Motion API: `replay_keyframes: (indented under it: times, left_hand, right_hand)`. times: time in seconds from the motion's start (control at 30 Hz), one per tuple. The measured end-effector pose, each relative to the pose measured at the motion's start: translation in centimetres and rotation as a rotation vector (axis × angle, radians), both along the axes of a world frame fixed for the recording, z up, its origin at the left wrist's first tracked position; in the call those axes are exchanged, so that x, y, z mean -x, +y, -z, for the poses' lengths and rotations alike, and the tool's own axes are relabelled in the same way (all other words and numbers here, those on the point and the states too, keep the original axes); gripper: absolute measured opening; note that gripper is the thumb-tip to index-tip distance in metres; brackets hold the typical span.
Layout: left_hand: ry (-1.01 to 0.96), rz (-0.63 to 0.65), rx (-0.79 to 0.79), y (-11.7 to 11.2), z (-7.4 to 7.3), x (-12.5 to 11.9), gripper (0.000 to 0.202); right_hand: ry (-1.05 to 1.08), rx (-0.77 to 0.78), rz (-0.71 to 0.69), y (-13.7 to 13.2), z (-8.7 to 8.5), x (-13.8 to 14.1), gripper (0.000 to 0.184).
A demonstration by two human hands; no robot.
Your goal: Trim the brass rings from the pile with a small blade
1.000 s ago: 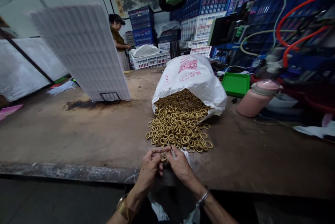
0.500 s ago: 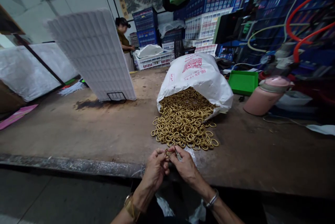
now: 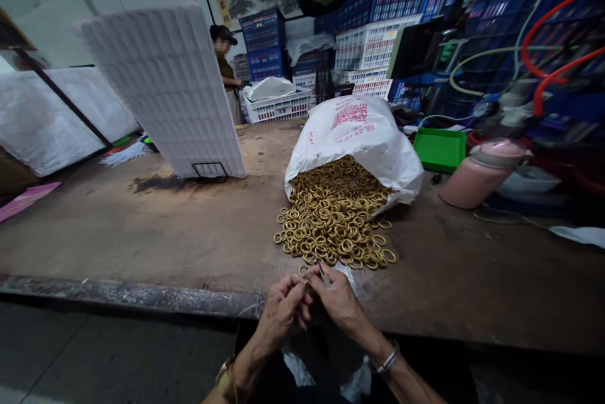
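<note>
My left hand [image 3: 285,304] is closed, thumb and fingertips pinched together near the table's front edge. What it pinches is too small to make out. Against it works my right hand [image 3: 341,303], its fingers curled round a slim silvery blade-like tool [image 3: 324,277]. The two sets of fingertips meet or nearly meet. Just beyond them is a single gold ring [image 3: 303,270]; whether a finger touches it I cannot tell. Behind lies a heap of gold rings [image 3: 331,227], spilling from the mouth of a white sack [image 3: 350,126] with red print.
On the brown table [image 3: 203,234], a ribbed white panel [image 3: 165,89] stands on a wire holder at left. To the right are a green tray [image 3: 439,149] and a pink flask [image 3: 479,177]. Crates [image 3: 262,45] are stacked behind. A person [image 3: 227,73] stands beyond the panel.
My left hand has drawn slightly down, and its fingers have shifted. The ring that was between the fingertips of both hands no longer shows there. The view has tilted a little.
</note>
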State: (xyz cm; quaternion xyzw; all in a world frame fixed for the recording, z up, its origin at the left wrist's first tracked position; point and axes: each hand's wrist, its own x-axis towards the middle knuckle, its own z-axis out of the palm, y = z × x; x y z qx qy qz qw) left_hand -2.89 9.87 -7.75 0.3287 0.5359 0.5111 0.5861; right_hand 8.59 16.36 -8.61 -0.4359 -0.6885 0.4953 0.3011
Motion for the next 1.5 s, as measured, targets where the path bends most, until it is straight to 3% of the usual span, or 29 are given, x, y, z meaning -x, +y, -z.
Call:
replay_keyframes:
  times: [0.13,0.23,0.3,0.4,0.7,0.83,0.93,1.1,1.23,1.37,1.5]
  left_hand:
    - [-0.207,-0.012,-0.011,-0.5,0.0,0.0,0.031]
    - [-0.253,-0.059,-0.04,-0.6,0.1,-0.1,0.029]
    - [-0.248,-0.073,-0.045,-0.6,0.1,-0.1,0.029]
    - [-0.212,-0.076,-0.043,-0.4,0.1,-0.1,0.033]
    - [-0.031,-0.047,-0.079,-0.9,0.4,0.1,0.033]
    - [-0.102,0.026,-0.106,-1.9,-0.4,-0.2,0.026]
    - [-0.208,-0.031,-0.103,-2.1,-0.6,-0.3,0.025]
    - [-0.412,-0.254,-0.02,-1.7,0.1,0.3,0.02]
    - [-0.53,-0.258,0.0,-1.5,0.5,1.4,0.019]
    - [-0.689,-0.242,0.122,-1.2,1.2,2.3,0.023]
    - [-0.683,-0.296,0.221,-0.6,2.1,2.5,0.03]
  right_hand:
    - [-0.052,-0.035,-0.01,0.1,0.2,-0.2,0.028]
    - [-0.188,-0.158,0.002,0.2,0.6,-0.8,0.019]
    - [-0.277,-0.241,-0.06,0.1,0.7,-1.2,0.018]
    - [-0.375,-0.302,-0.173,-0.3,0.7,-1.3,0.031]
    - [-0.49,-0.317,-0.255,-0.4,0.7,-0.9,0.028]
    - [-0.632,-0.31,-0.138,0.6,0.7,-1.4,0.026]
    - [-0.642,-0.325,-0.077,0.8,0.6,-1.1,0.023]
    - [-0.605,-0.413,-0.121,0.1,1.1,0.2,0.035]
    - [-0.696,-0.418,-0.088,0.0,1.4,0.9,0.036]
    - [-0.629,-0.425,-0.04,0.3,1.3,1.0,0.027]
    - [-0.554,-0.447,0.007,0.6,1.7,0.8,0.026]
